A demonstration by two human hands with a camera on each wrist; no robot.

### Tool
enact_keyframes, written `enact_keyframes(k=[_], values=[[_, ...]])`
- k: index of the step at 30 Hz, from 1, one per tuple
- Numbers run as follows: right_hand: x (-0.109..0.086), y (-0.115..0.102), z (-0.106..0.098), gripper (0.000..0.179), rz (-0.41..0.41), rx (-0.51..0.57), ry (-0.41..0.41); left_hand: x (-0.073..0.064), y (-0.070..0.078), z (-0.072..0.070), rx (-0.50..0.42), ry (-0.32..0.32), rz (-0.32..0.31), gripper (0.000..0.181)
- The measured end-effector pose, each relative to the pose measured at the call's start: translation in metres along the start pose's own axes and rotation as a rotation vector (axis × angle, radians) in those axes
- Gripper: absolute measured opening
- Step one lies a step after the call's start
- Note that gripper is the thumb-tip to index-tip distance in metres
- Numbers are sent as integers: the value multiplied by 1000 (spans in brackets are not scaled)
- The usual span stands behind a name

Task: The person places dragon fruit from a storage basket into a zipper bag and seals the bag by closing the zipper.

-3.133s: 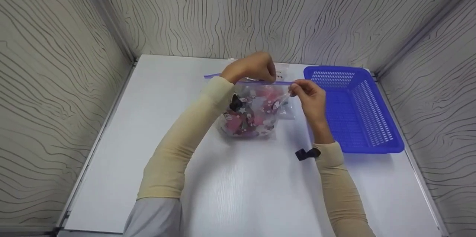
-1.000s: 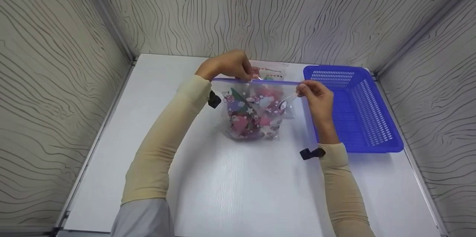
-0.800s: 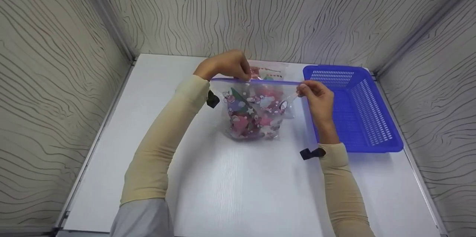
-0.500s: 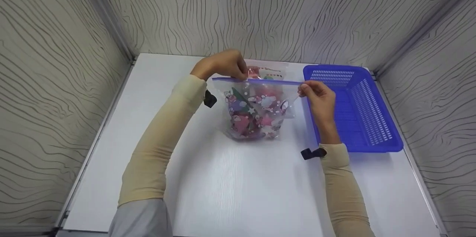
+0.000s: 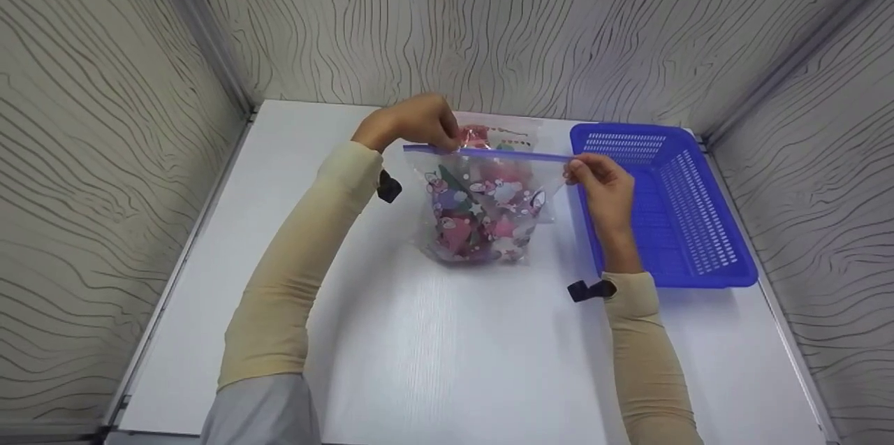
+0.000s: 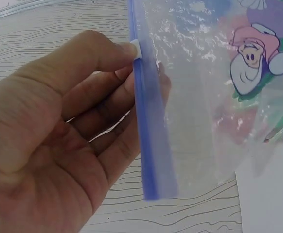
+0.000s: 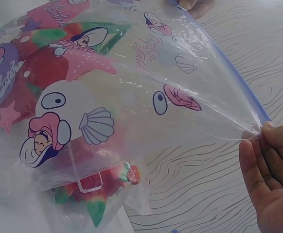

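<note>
A clear slider zip bag (image 5: 489, 204) with a purple zip strip and pink cartoon prints stands upright, with red and green things showing through it. My left hand (image 5: 417, 120) is at the strip's left part. In the left wrist view, its thumb presses the small white slider (image 6: 136, 49) and the other fingers lie behind the strip; a short length of strip runs on past it. My right hand (image 5: 609, 193) pinches the bag's upper right corner between thumb and fingers, pulling the film taut in the right wrist view.
Behind the zip bag lies another clear bag (image 5: 517, 130) with red and green contents. A blue perforated basket (image 5: 740, 274) stands at the right of the white table (image 5: 447, 354). Wood-grain panels (image 5: 447, 26) enclose the back and both sides.
My left hand has slid leftward along the zip strip, away from my right hand, uncovering more of the bag behind. My right hand and the bag have shifted slightly right.
</note>
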State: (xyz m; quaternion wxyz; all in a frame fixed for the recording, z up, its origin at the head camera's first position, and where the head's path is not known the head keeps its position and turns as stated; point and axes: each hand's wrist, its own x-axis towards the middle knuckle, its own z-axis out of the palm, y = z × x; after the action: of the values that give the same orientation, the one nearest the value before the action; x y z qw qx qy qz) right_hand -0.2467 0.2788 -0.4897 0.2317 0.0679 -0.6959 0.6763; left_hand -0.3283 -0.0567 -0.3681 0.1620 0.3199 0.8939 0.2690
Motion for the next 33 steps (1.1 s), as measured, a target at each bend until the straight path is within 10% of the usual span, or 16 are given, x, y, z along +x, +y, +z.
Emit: enact_keyframes(k=[33], values=[[1, 0, -4, 19, 20, 21, 39, -15, -17, -8, -21, 11, -37, 20]])
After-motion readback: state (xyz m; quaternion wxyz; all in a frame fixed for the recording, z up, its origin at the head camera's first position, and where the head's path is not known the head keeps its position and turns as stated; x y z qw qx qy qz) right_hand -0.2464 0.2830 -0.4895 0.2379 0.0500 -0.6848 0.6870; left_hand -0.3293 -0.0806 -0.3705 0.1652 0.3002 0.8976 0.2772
